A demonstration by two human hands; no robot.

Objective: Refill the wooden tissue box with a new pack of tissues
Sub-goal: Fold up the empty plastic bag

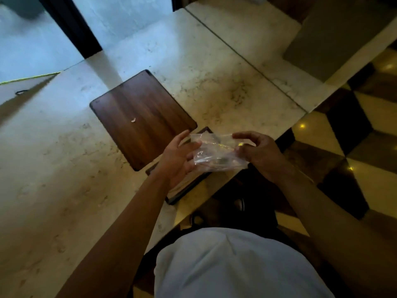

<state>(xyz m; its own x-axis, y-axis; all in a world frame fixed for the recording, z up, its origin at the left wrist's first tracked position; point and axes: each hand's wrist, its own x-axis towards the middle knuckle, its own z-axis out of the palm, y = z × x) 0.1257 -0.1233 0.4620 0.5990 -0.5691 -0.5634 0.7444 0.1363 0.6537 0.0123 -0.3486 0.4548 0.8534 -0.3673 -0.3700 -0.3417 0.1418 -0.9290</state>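
Note:
A clear plastic tissue wrapper (217, 152) hangs between both hands above the table's near edge. My right hand (261, 154) pinches its right side between thumb and fingers. My left hand (179, 159) touches its left side with fingers spread. Under the hands sits the open wooden tissue box (184, 188), with pale tissues showing inside it; the hands and wrapper cover most of it. The box's flat dark wooden lid (139, 117) lies on the marble just beyond, a small white scrap (133, 120) resting on it.
The marble table (64, 168) stretches left and away, with a seam running across its far right part. A grey block (335, 37) stands at the far right. Chequered floor (343, 147) lies to the right of the table edge. A window frame (71, 26) is at the back left.

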